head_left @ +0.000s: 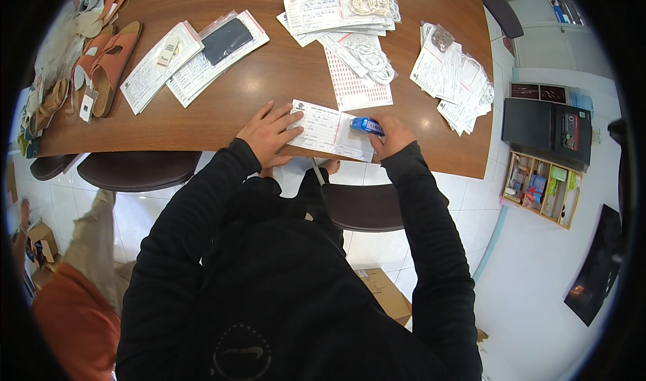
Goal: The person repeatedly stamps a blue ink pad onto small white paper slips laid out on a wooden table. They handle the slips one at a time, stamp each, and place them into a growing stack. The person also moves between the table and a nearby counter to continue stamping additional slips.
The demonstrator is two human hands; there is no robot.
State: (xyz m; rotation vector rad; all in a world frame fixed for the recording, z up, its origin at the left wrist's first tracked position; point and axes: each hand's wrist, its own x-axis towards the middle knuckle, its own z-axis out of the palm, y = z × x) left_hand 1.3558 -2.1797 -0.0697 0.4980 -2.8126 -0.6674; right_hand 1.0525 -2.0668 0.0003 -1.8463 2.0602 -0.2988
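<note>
A printed card (316, 127) with handwriting lies near the table's front edge, its right part covered by what looks like a clear plastic bag. My left hand (269, 135) rests flat with fingers apart, the fingertips on the card's left end. In my right hand (392, 139) is a small blue tool, which looks like a stapler (365, 125), held over the right part of the card. My fingers hide its near end. Just beyond the card lies a white sheet with rows of small red marks (350, 90), partly under a stack of cards with white cord (367, 55).
More cards with bagged cord (323, 11) are piled at the back. A loose pile of cards (454, 78) lies right; two card groups, one with a dark swatch (235, 41), lie left. Sandals (114, 65) line the left end. Chairs (363, 206) stand at the front edge. Another person's orange sleeve (81, 320) shows lower left.
</note>
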